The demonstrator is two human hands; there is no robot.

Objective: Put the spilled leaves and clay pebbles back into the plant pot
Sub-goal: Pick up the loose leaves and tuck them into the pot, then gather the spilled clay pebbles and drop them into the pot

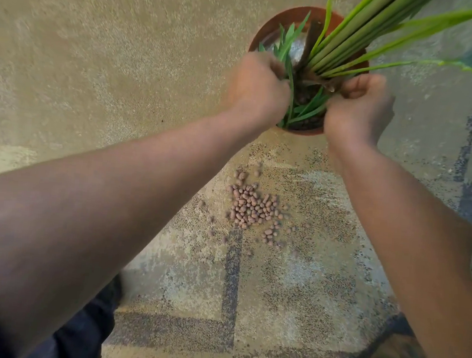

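A: Hands status?

B: Both over the pot [272,26]. I see left hand [257,86] curled around thin leaves [287,67], probably tucking them inside. Right hand [359,103] is curled at the opposite rim; whether it holds anything, I can't tell.

A: Pebbles?

B: Pebbles [253,208] still heaped on the carpet [97,55], near the pot, between my arms. I'd say leaves first so they don't get buried.

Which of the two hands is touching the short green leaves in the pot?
The left hand: its curled fingers are among the short green leaves. The right hand is beside the thick stems.
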